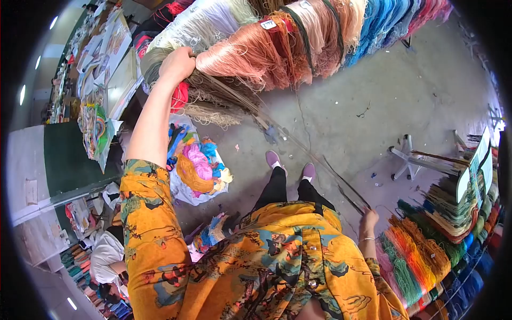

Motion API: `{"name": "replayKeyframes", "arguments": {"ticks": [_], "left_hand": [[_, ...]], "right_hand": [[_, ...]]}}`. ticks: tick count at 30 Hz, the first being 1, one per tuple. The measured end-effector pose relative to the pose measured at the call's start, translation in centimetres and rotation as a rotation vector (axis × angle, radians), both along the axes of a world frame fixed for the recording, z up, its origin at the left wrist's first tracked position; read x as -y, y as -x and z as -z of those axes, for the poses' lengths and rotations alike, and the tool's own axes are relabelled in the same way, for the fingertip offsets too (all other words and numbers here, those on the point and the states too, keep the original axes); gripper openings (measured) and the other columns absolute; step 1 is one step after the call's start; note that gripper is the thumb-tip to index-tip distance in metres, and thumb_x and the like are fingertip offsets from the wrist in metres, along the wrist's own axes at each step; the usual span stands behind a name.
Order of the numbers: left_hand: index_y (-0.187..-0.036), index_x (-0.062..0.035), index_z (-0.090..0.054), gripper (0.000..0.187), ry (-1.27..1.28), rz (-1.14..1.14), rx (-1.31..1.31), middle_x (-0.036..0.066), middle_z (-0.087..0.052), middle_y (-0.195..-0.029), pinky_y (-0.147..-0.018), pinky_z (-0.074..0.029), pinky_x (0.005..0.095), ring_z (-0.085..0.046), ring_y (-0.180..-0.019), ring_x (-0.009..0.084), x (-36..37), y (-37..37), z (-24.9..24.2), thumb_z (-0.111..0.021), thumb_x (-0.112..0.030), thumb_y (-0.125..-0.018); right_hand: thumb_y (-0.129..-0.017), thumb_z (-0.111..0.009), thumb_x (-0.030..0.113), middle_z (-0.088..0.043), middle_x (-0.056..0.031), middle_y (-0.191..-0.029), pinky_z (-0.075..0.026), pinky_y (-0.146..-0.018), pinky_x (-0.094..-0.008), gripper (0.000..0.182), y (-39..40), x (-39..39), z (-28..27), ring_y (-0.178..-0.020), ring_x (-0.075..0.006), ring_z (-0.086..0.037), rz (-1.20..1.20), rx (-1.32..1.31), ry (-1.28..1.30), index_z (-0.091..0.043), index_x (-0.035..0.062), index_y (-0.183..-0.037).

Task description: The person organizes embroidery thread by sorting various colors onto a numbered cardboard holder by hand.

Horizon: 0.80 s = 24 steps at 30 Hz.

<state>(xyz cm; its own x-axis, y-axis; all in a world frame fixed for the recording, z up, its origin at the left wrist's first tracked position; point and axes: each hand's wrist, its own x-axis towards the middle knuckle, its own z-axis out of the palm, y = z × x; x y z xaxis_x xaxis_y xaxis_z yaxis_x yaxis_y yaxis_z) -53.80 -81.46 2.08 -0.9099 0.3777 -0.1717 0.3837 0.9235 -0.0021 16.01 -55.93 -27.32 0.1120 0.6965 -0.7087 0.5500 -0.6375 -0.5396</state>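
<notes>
My left hand point(178, 66) is raised to the rack and closed around the top of a grey-brown thread skein point(213, 88), between white and salmon skeins. From there a long thin bundle of brownish threads point(298, 143) stretches diagonally down across the floor view. Its far end is in my right hand point(369, 218), which is closed low at my right side. Close by the left hand hang the salmon-pink skeins point(240, 56) and the cream-white skeins point(200, 26). Exactly how the left fingers grip the skein is partly hidden.
Blue skeins point(381, 26) continue along the rack. A bag of colourful thread point(194, 168) sits on the floor at left. More skeins point(410, 250) hang at lower right, near a wheeled stand base point(408, 160). Another person in a white top point(108, 256) is at lower left.
</notes>
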Motion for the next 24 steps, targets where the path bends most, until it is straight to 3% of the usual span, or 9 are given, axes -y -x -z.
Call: {"name": "replayKeyframes", "arguments": {"ticks": [3,5,7,9,15,18,21,22,24], "left_hand": [[-0.101,-0.0028,-0.067,0.032,-0.165,0.152,0.105,0.022,-0.068,-0.097,-0.083,-0.048,0.0407,-0.065,-0.095,0.0368,1.2,1.8,1.8,-0.061,-0.028,-0.081],[-0.099,0.0009,-0.066,0.032,-0.355,0.145,0.229,0.022,-0.068,-0.094,-0.080,-0.048,0.0374,-0.066,-0.090,0.0343,1.5,2.2,2.9,-0.063,-0.026,-0.082],[-0.100,0.0018,-0.066,0.031,-0.438,0.143,0.201,0.021,-0.068,-0.092,-0.078,-0.047,0.0359,-0.066,-0.087,0.0313,1.2,2.0,3.0,-0.063,-0.024,-0.083],[-0.101,0.0013,-0.066,0.029,-0.468,0.138,0.103,0.020,-0.069,-0.091,-0.078,-0.048,0.0353,-0.066,-0.087,0.0299,1.2,1.7,3.0,-0.061,-0.022,-0.084],[-0.100,0.0022,-0.067,0.030,-0.506,0.102,0.105,0.017,-0.070,-0.091,-0.077,-0.047,0.0331,-0.066,-0.086,0.0233,1.0,1.5,2.8,-0.061,-0.022,-0.084],[-0.098,0.0039,-0.068,0.033,-0.462,0.101,0.175,0.017,-0.070,-0.090,-0.075,-0.047,0.0325,-0.065,-0.084,0.0211,1.3,2.7,3.2,-0.063,-0.026,-0.085],[-0.097,0.0037,-0.068,0.034,-0.478,0.057,0.277,0.014,-0.070,-0.085,-0.072,-0.047,0.0315,-0.063,-0.079,0.0178,1.5,3.2,3.4,-0.064,-0.027,-0.084],[-0.092,0.0021,-0.068,0.025,-0.475,0.037,0.305,0.003,-0.067,-0.083,-0.073,-0.045,0.0273,-0.059,-0.079,0.0115,1.3,2.8,3.2,-0.063,-0.022,-0.088],[-0.091,0.0023,-0.068,0.028,-0.555,0.065,0.142,0.010,-0.067,-0.078,-0.068,-0.046,0.0312,-0.060,-0.073,0.0147,1.5,3.1,4.0,-0.065,-0.025,-0.083]], "right_hand": [[-0.082,-0.065,0.007,-0.060,-0.0027,-0.070,-0.041,-0.059,-0.0275,0.018,-7.2,-2.2,1.5,-0.062,-0.0132,-0.050,-0.289,0.222,-0.283,-0.067,-0.0051,-0.094],[-0.085,-0.063,0.009,-0.057,-0.0011,-0.066,-0.041,-0.057,-0.0293,0.016,-4.0,-1.7,-4.6,-0.060,-0.0136,-0.049,-0.467,0.068,-0.444,-0.065,-0.0063,-0.091],[-0.089,-0.063,0.012,-0.051,0.0026,-0.060,-0.036,-0.053,-0.0265,0.017,-3.1,-1.9,-6.6,-0.058,-0.0086,-0.044,-0.543,-0.029,-0.414,-0.063,-0.0024,-0.080],[-0.091,-0.063,0.015,-0.043,0.0067,-0.057,-0.028,-0.050,-0.0235,0.024,2.7,-1.0,-14.5,-0.057,-0.0031,-0.036,-0.422,-0.233,0.001,-0.057,0.0042,-0.070],[-0.089,-0.064,0.006,-0.042,0.0092,-0.067,-0.025,-0.052,-0.0237,0.017,-2.2,-4.1,-16.6,-0.062,-0.0040,-0.034,-0.905,-0.235,-0.192,-0.055,0.0031,-0.075],[-0.090,-0.061,0.008,-0.058,0.0048,-0.074,-0.034,-0.048,-0.0194,0.007,-3.2,-6.5,-19.9,-0.063,-0.0045,-0.050,-0.442,-0.291,-0.195,-0.065,0.0028,-0.087],[-0.091,-0.060,0.010,-0.053,0.0069,-0.068,-0.020,-0.036,-0.0206,0.008,-4.0,-9.1,-23.5,-0.041,-0.0008,-0.028,-0.033,-0.482,-0.278,-0.062,0.0077,-0.084],[-0.092,-0.060,0.010,-0.055,0.0064,-0.070,-0.021,-0.038,-0.0189,0.007,-4.6,-9.2,-23.8,-0.044,-0.0005,-0.032,0.024,-0.685,-0.322,-0.063,0.0076,-0.085],[-0.092,-0.060,0.009,-0.058,0.0053,-0.072,-0.025,-0.041,-0.0168,0.005,-4.3,-9.3,-24.8,-0.048,-0.0002,-0.037,0.019,-0.540,-0.510,-0.064,0.0071,-0.089]]}}
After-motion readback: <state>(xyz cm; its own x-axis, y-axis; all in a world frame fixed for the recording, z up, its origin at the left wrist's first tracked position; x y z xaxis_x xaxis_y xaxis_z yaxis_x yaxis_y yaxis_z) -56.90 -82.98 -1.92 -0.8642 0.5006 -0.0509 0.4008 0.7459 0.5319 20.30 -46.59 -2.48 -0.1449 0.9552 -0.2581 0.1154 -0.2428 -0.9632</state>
